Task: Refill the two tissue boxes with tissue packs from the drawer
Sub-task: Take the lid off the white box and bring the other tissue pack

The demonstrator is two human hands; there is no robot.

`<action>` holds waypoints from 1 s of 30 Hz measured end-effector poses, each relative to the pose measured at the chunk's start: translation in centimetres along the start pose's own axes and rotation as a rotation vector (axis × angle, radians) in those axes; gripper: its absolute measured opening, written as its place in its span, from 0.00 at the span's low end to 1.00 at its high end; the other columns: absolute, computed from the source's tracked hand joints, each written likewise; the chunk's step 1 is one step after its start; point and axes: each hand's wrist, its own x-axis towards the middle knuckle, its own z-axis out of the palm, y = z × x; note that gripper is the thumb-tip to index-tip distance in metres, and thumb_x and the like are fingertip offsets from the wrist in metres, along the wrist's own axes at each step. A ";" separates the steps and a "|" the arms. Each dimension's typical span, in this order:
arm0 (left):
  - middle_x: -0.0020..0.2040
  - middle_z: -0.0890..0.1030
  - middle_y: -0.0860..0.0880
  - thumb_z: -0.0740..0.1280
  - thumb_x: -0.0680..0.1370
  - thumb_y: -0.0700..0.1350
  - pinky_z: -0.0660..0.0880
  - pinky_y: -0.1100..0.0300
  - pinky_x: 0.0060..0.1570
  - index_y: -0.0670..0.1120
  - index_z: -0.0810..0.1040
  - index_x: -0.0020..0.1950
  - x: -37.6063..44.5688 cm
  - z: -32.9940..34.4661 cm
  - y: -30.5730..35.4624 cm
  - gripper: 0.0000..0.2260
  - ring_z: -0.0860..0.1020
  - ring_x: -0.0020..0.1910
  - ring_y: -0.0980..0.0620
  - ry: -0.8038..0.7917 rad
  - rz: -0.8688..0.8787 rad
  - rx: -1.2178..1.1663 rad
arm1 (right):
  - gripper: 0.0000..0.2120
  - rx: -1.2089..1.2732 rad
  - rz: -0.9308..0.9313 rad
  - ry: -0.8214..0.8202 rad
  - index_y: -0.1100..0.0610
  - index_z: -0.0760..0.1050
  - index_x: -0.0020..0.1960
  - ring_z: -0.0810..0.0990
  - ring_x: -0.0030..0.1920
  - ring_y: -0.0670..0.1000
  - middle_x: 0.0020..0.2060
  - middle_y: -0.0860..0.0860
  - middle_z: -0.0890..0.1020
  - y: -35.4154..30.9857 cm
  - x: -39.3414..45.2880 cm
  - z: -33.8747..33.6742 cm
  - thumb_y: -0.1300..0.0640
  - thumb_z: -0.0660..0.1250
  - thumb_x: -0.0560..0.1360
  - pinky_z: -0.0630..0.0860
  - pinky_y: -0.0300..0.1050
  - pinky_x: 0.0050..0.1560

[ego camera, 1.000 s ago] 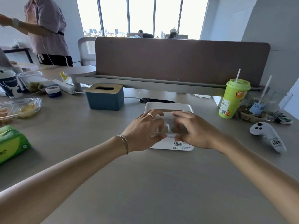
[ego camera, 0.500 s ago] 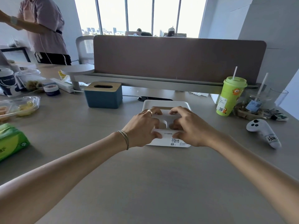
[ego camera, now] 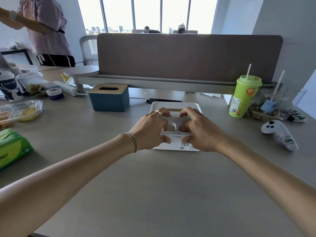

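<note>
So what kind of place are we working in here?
Most likely a shared open-plan office: a desk with a brown divider panel, more seated workers by tall windows, and drinks like the green cup.

We see a white tissue box (ego camera: 176, 106) flat at desk centre, a blue wooden-lidded tissue box (ego camera: 109, 100) behind-left, a green tissue pack (ego camera: 13, 147) far left.

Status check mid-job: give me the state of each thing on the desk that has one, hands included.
white tissue box: flat on the desk, both hands on it
left hand: gripping the white tissue box
right hand: gripping the white tissue box
blue tissue box: upright, wooden lid on, no tissue showing at the slot
green tissue pack: sealed, lying at the desk's left edge
green cup: upright, lidded, straw in
</note>
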 end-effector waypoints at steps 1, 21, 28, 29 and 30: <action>0.69 0.68 0.56 0.76 0.71 0.59 0.66 0.63 0.46 0.50 0.81 0.45 0.1 -0.1 0.0 0.13 0.70 0.44 0.54 0.004 0.003 0.004 | 0.13 -0.002 0.003 -0.007 0.58 0.84 0.54 0.70 0.67 0.55 0.67 0.52 0.67 0.0 0.0 0.0 0.54 0.76 0.72 0.74 0.49 0.64; 0.32 0.73 0.56 0.77 0.71 0.50 0.61 0.61 0.29 0.50 0.72 0.36 -0.3 -1.2 0.2 0.14 0.72 0.33 0.51 0.044 -0.161 -0.144 | 0.15 0.137 0.148 0.102 0.54 0.70 0.41 0.77 0.38 0.54 0.35 0.45 0.76 0.5 -0.6 0.6 0.57 0.77 0.68 0.67 0.46 0.35; 0.39 0.78 0.57 0.64 0.79 0.58 0.61 0.58 0.31 0.53 0.75 0.42 -0.6 -3.1 0.0 0.12 0.74 0.38 0.50 0.050 0.010 0.009 | 0.06 0.185 0.115 -0.004 0.48 0.76 0.39 0.76 0.34 0.45 0.31 0.44 0.78 -0.4 0.1 -1.4 0.52 0.71 0.74 0.65 0.43 0.33; 0.38 0.79 0.58 0.63 0.81 0.55 0.61 0.60 0.31 0.53 0.76 0.41 -0.5 -3.3 0.0 0.11 0.74 0.38 0.50 0.059 0.000 -0.014 | 0.06 0.183 0.107 -0.027 0.49 0.79 0.40 0.76 0.34 0.44 0.31 0.44 0.79 -0.4 0.2 -1.6 0.52 0.69 0.76 0.65 0.43 0.33; 0.38 0.80 0.59 0.62 0.82 0.51 0.61 0.63 0.31 0.54 0.77 0.41 -0.4 -3.5 -0.1 0.11 0.75 0.38 0.51 0.064 -0.019 -0.041 | 0.06 0.186 0.107 -0.038 0.49 0.80 0.40 0.78 0.34 0.43 0.31 0.44 0.80 -0.5 0.3 -1.9 0.53 0.69 0.77 0.66 0.43 0.33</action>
